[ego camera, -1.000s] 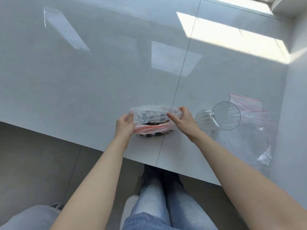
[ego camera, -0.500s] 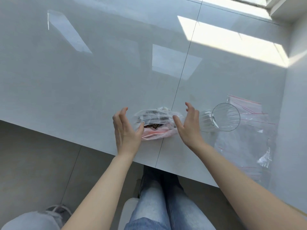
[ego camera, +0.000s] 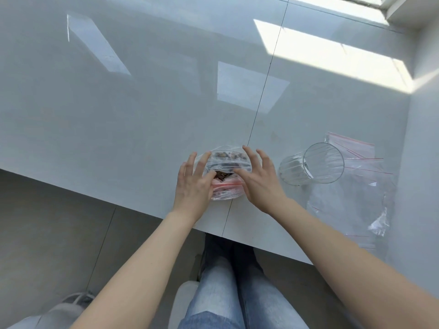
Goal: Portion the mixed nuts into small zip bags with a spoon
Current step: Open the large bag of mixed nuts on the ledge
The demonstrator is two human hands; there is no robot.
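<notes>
A clear zip bag with a red strip, holding mixed nuts [ego camera: 225, 160], stands near the front edge of the white table [ego camera: 118, 129], its mouth open toward me. My left hand [ego camera: 192, 184] lies against the bag's left side with fingers straight and spread, its thumb at the mouth. On the right side my right hand [ego camera: 260, 179] does the same, thumb on the bag's rim. Neither hand curls round the bag. No spoon is clearly visible.
A ribbed clear glass [ego camera: 316, 167] stands just right of my right hand. A pile of empty zip bags with red strips [ego camera: 356, 186] lies behind and right of it, by the wall. The table's front edge runs just below my wrists.
One second ago both hands gripped the bag's ends. They let go and opened, then closed in again, now resting flat against its sides with thumbs at the mouth.
</notes>
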